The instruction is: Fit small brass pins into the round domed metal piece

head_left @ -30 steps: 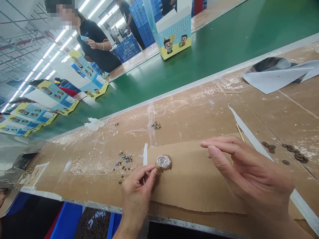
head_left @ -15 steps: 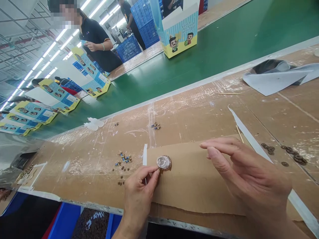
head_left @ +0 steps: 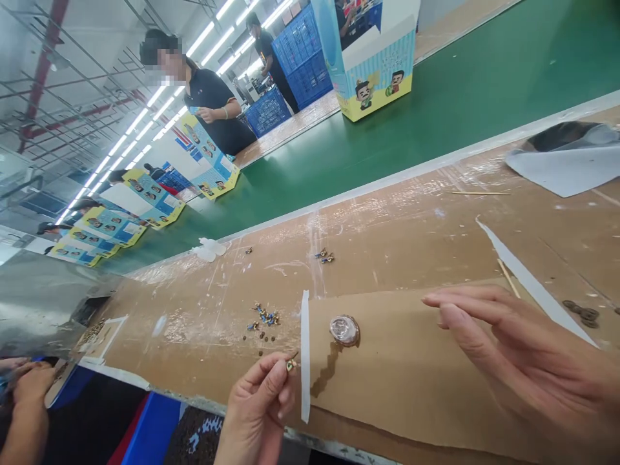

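Note:
My left hand (head_left: 256, 407) is closed in a pinch on a tiny gold and blue part (head_left: 291, 365) near the front edge of the bench. A small round clear cap (head_left: 344, 329) lies on a sheet of cardboard (head_left: 411, 381), to the right of that hand. My right hand (head_left: 523, 368) hovers over the cardboard at the right, fingers stretched out and a little apart, holding nothing. A cluster of similar small gold and blue parts (head_left: 264, 318) lies just left of a white strip (head_left: 305, 355).
A green conveyor belt (head_left: 436, 103) runs behind the bench with printed boxes (head_left: 378, 71) and flat cartons (head_left: 208, 161) on it. Dark washers (head_left: 584, 314) lie at right. A grey sheet (head_left: 566, 161) lies far right. People stand beyond the belt; another person's hand (head_left: 29, 381) is at left.
My left hand has drawn back from the round cap toward the bench edge, with a tiny part pinched in it. The view has shifted left. My right hand has hardly moved.

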{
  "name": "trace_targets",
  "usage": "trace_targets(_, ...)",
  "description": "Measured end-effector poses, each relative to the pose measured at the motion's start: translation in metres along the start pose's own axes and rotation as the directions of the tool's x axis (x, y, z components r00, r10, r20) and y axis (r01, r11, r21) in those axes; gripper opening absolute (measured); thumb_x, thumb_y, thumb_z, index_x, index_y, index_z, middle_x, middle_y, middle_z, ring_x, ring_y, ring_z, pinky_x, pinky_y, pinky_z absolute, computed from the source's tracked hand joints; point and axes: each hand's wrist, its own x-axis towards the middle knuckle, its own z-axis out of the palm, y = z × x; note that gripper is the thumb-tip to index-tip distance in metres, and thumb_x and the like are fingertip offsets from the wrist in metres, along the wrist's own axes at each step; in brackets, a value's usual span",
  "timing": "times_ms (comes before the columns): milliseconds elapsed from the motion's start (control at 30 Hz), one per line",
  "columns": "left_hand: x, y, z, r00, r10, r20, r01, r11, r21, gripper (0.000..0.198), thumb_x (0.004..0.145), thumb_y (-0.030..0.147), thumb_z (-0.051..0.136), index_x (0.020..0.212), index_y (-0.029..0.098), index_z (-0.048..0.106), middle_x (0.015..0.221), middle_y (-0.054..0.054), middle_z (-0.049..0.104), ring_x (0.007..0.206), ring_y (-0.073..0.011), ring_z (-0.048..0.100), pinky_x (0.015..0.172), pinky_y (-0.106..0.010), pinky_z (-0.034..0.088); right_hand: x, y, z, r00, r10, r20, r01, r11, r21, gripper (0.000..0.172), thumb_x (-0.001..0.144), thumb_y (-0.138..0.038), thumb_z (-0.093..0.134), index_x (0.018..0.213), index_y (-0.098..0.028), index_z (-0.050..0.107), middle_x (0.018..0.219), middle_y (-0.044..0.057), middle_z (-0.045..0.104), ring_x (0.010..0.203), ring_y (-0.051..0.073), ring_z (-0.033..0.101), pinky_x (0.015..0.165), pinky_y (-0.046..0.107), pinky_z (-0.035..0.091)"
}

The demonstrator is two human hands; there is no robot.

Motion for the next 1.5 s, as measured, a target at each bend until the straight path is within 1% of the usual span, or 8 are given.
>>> trace_targets(200,-0.002,0.001,-0.018,0.998,-0.069,0.001,0.069,0.992,-0.102,0.035,0.036,0.024,0.095,0.063,0.013,0.074,0.052,0.001,0.064,0.039,0.0004,0.046,0.037,-0.008,0.032,-0.002,0.0,0.002,0.994,0.105,0.008,-0.106,0.994,0.014,0.013,0.091,-0.026,0.054,0.09,-0.031,0.066,0.093,-0.004,0.063,0.083,0.018,0.06,0.074,0.032,0.042)
trace_targets(367,-0.006,-0.004,-0.01,0.978,0.207,-0.008,-0.201,0.958,0.205,0.029,0.048,0.034,0.09,0.067,0.018,0.076,0.052,0.001,0.066,0.048,-0.0034,0.054,0.047,-0.009,0.042,-0.002,0.004,0.004,0.999,-0.049,0.023,0.05,0.999,-0.012,0.013,0.09,-0.016,0.056,0.096,-0.025,0.064,0.091,-0.004,0.063,0.079,0.012,0.06,0.074,0.022,0.043)
trace_targets(433,-0.006,-0.004,0.0,0.916,0.388,0.103,-0.398,0.845,0.357,0.018,0.058,0.033,0.085,0.069,0.021,0.077,0.065,0.001,0.071,0.063,-0.0079,0.061,0.059,-0.011,0.047,-0.003,0.008,0.005,0.998,-0.053,0.044,0.053,0.999,-0.004,0.013,0.091,-0.015,0.056,0.096,-0.024,0.063,0.093,-0.003,0.062,0.083,0.011,0.06,0.077,0.021,0.043)
trace_targets(533,-0.001,-0.002,0.015,0.769,0.544,0.335,-0.636,0.601,0.484,0.003,0.073,0.025,0.073,0.074,0.027,0.075,0.08,0.002,0.073,0.079,-0.0117,0.064,0.072,-0.016,0.05,-0.004,0.01,0.007,0.998,-0.002,0.059,0.002,1.0,0.006,0.011,0.092,-0.015,0.055,0.095,-0.023,0.063,0.093,-0.002,0.063,0.087,0.012,0.059,0.081,0.022,0.043)
trace_targets(667,0.013,0.002,0.025,0.576,0.566,0.59,-0.808,0.284,0.517,0.016,0.082,0.017,0.063,0.086,0.029,0.072,0.083,0.003,0.073,0.08,-0.0123,0.066,0.072,-0.019,0.051,-0.003,0.007,0.006,0.999,-0.003,0.049,0.001,0.999,0.04,0.012,0.091,-0.013,0.056,0.094,-0.021,0.063,0.093,-0.001,0.063,0.088,0.012,0.059,0.081,0.023,0.044)
trace_targets(767,0.02,0.004,0.029,0.497,0.541,0.678,-0.848,0.135,0.513,0.015,0.083,0.015,0.061,0.088,0.026,0.071,0.084,0.001,0.073,0.079,-0.013,0.068,0.073,-0.02,0.052,-0.002,0.002,0.004,1.0,-0.021,0.024,0.02,0.998,0.053,0.013,0.091,-0.011,0.055,0.094,-0.021,0.063,0.092,-0.002,0.063,0.087,0.01,0.059,0.081,0.021,0.044)
trace_targets(1333,0.021,0.012,0.039,0.411,0.469,0.782,-0.853,-0.106,0.511,0.011,0.085,0.015,0.061,0.086,0.024,0.067,0.08,0.001,0.071,0.076,-0.0116,0.066,0.073,-0.017,0.049,0.002,-0.009,0.0,1.0,0.017,-0.021,-0.013,0.984,0.179,0.017,0.089,-0.005,0.054,0.094,-0.018,0.065,0.09,0.0,0.063,0.086,0.01,0.06,0.079,0.022,0.046)
trace_targets(1500,0.018,0.014,0.039,0.443,0.45,0.776,-0.833,-0.114,0.541,0.01,0.086,0.017,0.06,0.087,0.024,0.067,0.081,0.0,0.07,0.077,-0.0136,0.066,0.071,-0.02,0.049,0.004,-0.01,0.001,0.999,-0.002,-0.036,0.009,0.981,0.193,0.018,0.088,-0.004,0.054,0.092,-0.017,0.065,0.088,0.0,0.064,0.084,0.01,0.06,0.078,0.021,0.047)
